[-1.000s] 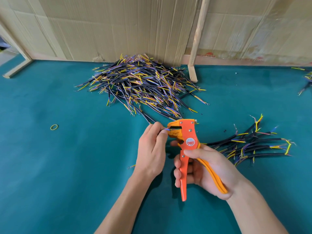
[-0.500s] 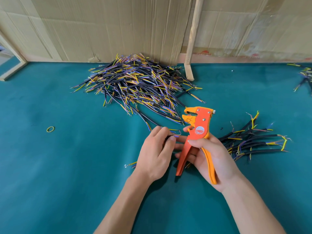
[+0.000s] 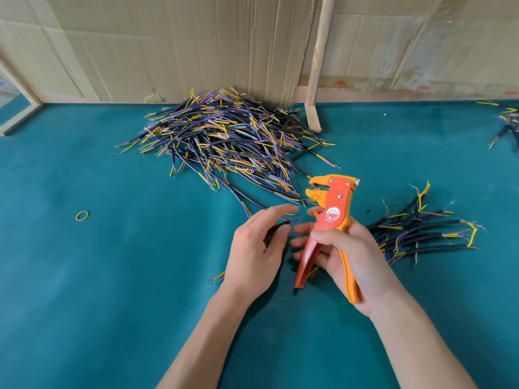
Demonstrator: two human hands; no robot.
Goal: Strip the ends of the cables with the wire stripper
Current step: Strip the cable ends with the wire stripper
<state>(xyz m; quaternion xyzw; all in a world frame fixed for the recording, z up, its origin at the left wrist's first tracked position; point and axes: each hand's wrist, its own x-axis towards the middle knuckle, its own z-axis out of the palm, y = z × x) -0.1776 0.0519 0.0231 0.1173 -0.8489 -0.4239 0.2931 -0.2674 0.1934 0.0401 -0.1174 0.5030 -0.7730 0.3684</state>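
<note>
My right hand (image 3: 351, 256) grips the orange wire stripper (image 3: 332, 209) by its handles, which are spread apart. The stripper stands upright with its jaws open, pointing left, and nothing sits in them. My left hand (image 3: 252, 254) is just left of it, index finger stretched out. It holds a black cable (image 3: 279, 226) between thumb and fingers. The cable's coloured wire ends stick out toward the stripper. Its other end, with a ring terminal, shows below the hand at the left. A large pile of cables (image 3: 224, 141) lies behind on the green table (image 3: 112, 276).
A smaller bundle of cables (image 3: 421, 234) lies right of my right hand. More cables (image 3: 508, 122) lie at the far right edge. A yellow rubber band (image 3: 82, 215) lies at the left. A wooden stick (image 3: 316, 66) leans on the cardboard wall (image 3: 168, 46) behind.
The stripper came off the cable end and moved up and to the right, jaws now empty. My left hand dropped lower with the cable, and its index finger straightened.
</note>
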